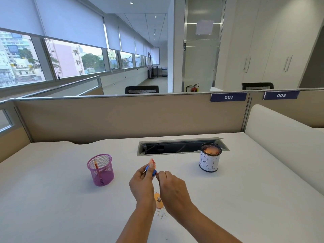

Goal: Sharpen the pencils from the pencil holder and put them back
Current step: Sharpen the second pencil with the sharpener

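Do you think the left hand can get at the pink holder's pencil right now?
Likely not yet: the left hand grips the blue sharpener, though nothing stands between it and the pencil in the pink holder.

Pink wire-mesh pencil holder left of our left hand | paper-wrapped can beyond our right hand | white desk open between

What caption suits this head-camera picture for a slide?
Left hand holds a blue sharpener, right hand a pencil in it, over shavings on the desk.
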{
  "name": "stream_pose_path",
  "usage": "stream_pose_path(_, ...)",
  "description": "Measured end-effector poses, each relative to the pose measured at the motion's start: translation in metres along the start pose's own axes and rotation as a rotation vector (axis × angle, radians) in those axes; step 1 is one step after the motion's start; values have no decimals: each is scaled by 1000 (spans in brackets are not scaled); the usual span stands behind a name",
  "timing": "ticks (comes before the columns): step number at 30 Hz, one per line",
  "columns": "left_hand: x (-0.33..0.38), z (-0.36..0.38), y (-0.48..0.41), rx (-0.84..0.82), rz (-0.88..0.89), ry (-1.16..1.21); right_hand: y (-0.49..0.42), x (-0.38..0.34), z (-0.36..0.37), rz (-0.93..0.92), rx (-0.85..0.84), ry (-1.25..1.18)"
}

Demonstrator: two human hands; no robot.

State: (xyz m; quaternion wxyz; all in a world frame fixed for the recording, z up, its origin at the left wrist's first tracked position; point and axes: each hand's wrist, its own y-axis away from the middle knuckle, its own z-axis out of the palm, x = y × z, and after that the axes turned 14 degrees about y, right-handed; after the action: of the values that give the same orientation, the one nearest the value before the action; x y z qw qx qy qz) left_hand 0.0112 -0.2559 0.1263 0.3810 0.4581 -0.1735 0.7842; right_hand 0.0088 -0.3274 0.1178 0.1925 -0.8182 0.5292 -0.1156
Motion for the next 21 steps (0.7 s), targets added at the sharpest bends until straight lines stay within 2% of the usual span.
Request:
stream_pose_path(1,0,-1,1,-17,0,13,2,0,-1,-7,-25,-32)
stream_pose_path(4,0,-1,1,-66,12,30,-1,2,1,71,64,-143)
stream_pose_path(9,3,0,-2,-155,-34,122,-9,-2,-17,285,-35,-422)
stream_pose_path(15,3,3,-7,-225,-128,235,-14,1,-32,493,-297,-904)
stream_pose_path(21,5,0,-9,-316,-288,369,-14,9,-51,787,-607,-1580)
